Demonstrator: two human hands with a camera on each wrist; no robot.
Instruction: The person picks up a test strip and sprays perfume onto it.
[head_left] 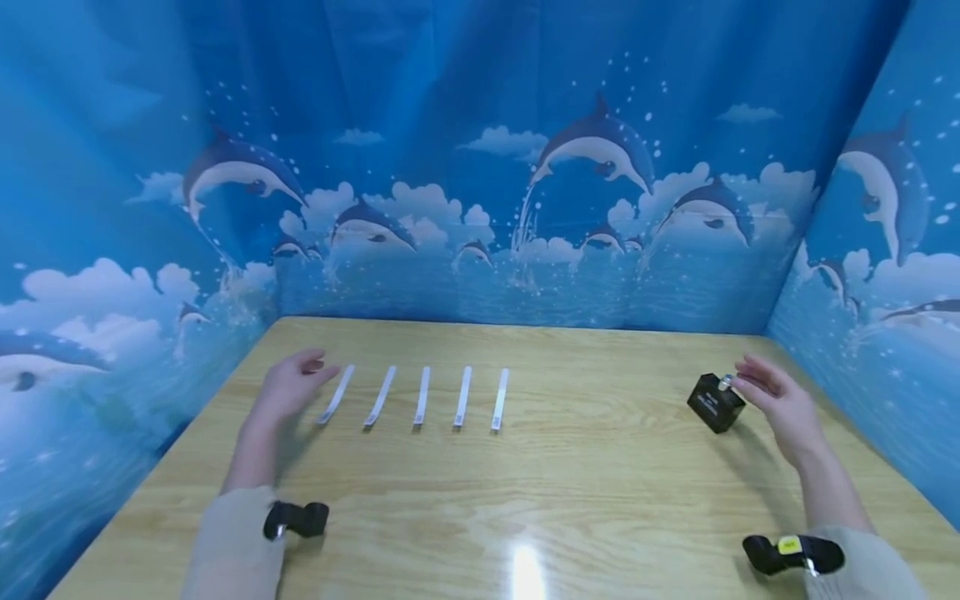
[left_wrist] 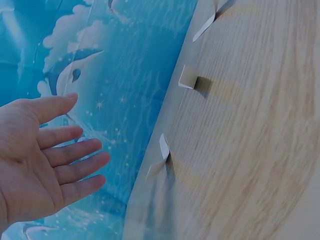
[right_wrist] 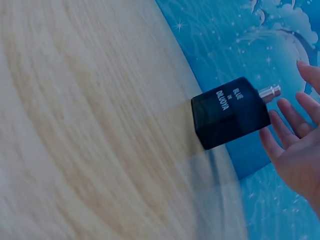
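A black perfume bottle (head_left: pixel 715 403) with a silver spray nozzle (right_wrist: pixel 270 93) stands on the right of the table. White lettering shows on its front in the right wrist view. My right hand (head_left: pixel 780 406) is just beside the nozzle, fingers loosely spread; whether a fingertip touches the bottle I cannot tell. Over on the left, several narrow white paper strips (head_left: pixel 423 395) lie in a row, their near ends bent up. Next to the leftmost strip (head_left: pixel 337 393) my left hand (head_left: pixel 292 388) hovers, palm empty and fingers relaxed in the left wrist view.
The light wood table (head_left: pixel 600 467) meets a blue dolphin-print curtain (head_left: pixel 420 275) at its back and sides. Black wrist cameras sit on both sleeves, the left one (head_left: pixel 296 519) and the right one (head_left: pixel 793 554). A bright reflection shows near the front edge.
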